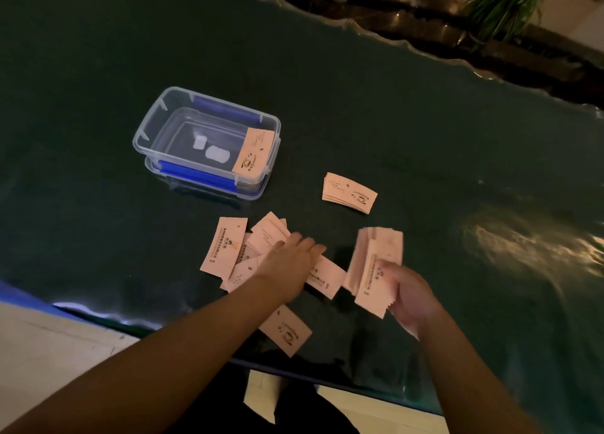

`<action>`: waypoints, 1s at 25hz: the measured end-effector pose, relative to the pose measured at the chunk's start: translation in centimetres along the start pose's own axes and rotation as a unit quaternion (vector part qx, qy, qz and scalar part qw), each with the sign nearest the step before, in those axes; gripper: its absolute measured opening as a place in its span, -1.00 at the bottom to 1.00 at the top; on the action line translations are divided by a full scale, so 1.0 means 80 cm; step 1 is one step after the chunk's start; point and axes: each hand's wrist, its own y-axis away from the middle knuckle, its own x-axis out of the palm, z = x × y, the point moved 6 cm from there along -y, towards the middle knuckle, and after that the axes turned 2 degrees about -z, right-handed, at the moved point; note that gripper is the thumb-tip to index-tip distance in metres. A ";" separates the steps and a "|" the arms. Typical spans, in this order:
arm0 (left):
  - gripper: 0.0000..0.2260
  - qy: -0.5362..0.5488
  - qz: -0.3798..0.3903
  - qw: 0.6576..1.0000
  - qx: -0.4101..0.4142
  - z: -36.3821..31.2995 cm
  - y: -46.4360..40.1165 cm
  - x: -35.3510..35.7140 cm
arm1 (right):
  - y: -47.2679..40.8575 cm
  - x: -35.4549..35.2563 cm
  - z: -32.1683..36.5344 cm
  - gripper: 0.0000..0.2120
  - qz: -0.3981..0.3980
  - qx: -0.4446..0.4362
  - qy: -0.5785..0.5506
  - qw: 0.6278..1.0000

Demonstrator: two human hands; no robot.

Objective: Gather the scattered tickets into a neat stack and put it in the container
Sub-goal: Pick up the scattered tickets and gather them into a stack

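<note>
Pale pink tickets lie scattered on the dark green table (425, 159). My right hand (412, 298) grips an uneven bundle of tickets (372, 267), held upright. Palm down, my left hand (292, 258) rests on a loose pile of tickets (258, 253), its fingers touching one ticket (327, 278). A single ticket (286, 330) lies near the table's front edge. A small neat stack (349, 192) sits farther back. The clear plastic container (170, 119) with blue clips stands at the back left, with one ticket (253, 152) leaning against its right inner wall.
The table's wavy far edge (405, 42) runs diagonally at the top right, with a potted plant (503, 5) beyond it. A ticket or paper (261, 397) lies on the floor below the front edge. Light floor (49, 342) shows at the lower left.
</note>
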 end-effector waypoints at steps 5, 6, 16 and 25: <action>-0.20 0.110 -0.018 0.994 0.015 0.007 -0.004 -0.016 | 0.009 0.061 0.003 -0.77 0.099 -0.020 0.093 0.991; -0.21 0.128 -0.021 0.992 0.007 0.012 -0.005 -0.021 | 0.010 0.071 0.006 -0.78 0.110 -0.029 0.099 0.989; -0.28 0.197 -0.141 0.936 -0.254 0.089 0.030 -0.025 | 0.004 0.116 0.018 -0.77 0.092 -0.029 0.074 0.993; -0.46 0.257 -0.102 0.899 -0.340 0.094 0.072 0.020 | -0.019 0.156 0.020 -0.90 0.055 0.005 0.078 0.995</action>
